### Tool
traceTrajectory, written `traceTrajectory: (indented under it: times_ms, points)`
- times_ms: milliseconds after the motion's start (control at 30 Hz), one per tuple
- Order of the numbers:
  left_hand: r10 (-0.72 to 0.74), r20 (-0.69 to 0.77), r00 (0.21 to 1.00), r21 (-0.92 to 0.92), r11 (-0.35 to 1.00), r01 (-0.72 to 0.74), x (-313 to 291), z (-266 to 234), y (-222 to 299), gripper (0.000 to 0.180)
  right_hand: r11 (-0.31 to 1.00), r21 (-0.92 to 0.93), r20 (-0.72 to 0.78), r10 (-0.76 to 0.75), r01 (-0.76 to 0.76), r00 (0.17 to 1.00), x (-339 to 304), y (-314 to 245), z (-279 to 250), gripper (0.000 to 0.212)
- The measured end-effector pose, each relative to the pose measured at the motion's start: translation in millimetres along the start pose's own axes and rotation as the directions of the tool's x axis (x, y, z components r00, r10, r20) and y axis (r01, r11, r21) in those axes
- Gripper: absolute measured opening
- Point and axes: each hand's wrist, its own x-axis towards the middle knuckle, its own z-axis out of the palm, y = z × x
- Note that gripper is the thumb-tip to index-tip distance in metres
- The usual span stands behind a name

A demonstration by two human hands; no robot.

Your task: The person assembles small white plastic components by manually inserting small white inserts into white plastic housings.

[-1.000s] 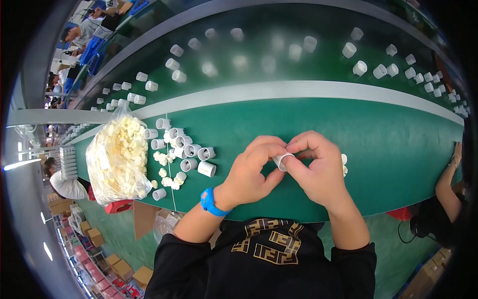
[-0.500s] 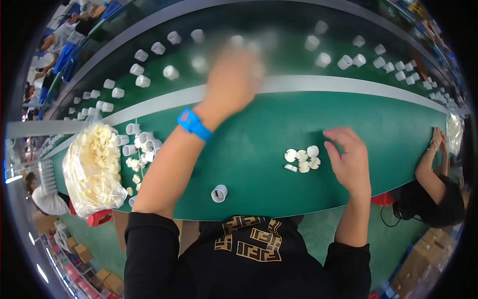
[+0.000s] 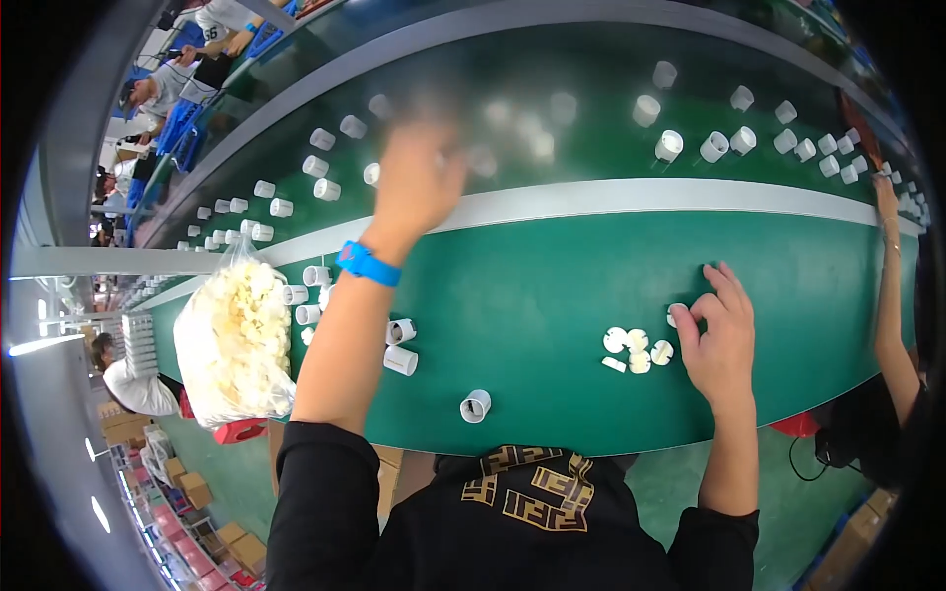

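Observation:
My left hand (image 3: 424,177) reaches over the far green conveyor belt among white cups, its fingers smeared by motion. A blue band (image 3: 369,263) is around that wrist. My right hand (image 3: 721,340) is over the near green table, thumb and a finger pinched on a small white disc (image 3: 674,315). Just left of it lie several loose white discs (image 3: 639,341), one on its edge. A white cup (image 3: 475,406) lies on its side near the table's front edge, something dark inside. Two more white cups (image 3: 400,360) lie beside my left forearm.
A clear plastic bag (image 3: 236,340) full of cream-white pieces sits at the left, with white cups (image 3: 308,314) beside it. A pale rail (image 3: 591,195) divides table from belt. Cups (image 3: 669,146) line the belt. Another person's arm (image 3: 892,305) reaches across at the far right.
My left hand has shifted left over the belt. My right thumb and finger have closed on a disc, now apart from the group. Two cups beside my left forearm have come into sight.

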Motion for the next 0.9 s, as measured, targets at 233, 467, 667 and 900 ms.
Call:
traceTrajectory:
  times_ms: [233,467,667,900]
  points:
    - [0.088,0.197,0.976,-0.039,0.996,-0.082,4,-2,-1,0.045,0.992,0.129,0.111,-0.027,0.012,0.993,3,2,-17,0.030]
    - [-0.052,0.199,0.979,-0.274,0.956,0.106,-3,-16,29,0.039,0.981,0.184,0.105,-0.074,0.054,0.992,1,9,-13,0.039]
    - [-0.120,0.210,0.970,-0.521,0.826,0.215,-47,-71,67,0.040,0.967,0.185,0.115,-0.198,0.175,0.973,17,-2,-8,0.016]
    - [-0.196,0.212,0.957,-0.643,0.709,0.288,-93,-91,85,0.045,0.975,0.192,0.108,-0.132,0.109,0.985,25,-1,4,0.015]
